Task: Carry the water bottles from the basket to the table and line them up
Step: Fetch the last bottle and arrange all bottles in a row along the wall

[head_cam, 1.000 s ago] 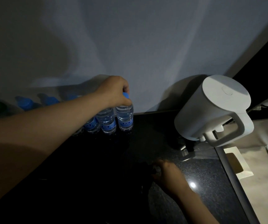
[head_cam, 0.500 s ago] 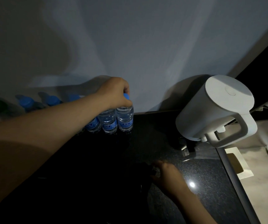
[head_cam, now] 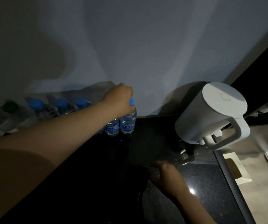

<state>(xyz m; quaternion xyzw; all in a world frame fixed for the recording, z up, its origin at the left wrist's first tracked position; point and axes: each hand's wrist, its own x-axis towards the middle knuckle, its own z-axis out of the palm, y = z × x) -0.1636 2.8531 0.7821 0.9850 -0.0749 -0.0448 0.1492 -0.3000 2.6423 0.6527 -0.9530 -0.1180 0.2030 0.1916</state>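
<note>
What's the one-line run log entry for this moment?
left hand: grips end bottle by cap | end bottle: upright on table, right of neighbour bottle | right hand: low over table, grip unclear

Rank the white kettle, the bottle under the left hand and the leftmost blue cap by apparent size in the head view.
1. White kettle
2. Bottle, top hidden under the left hand
3. Leftmost blue cap
Differences are plain.

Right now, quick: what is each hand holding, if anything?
Left hand: closed round the top of the rightmost water bottle in the row.
Right hand: low in the dark; its grip cannot be told.
</note>
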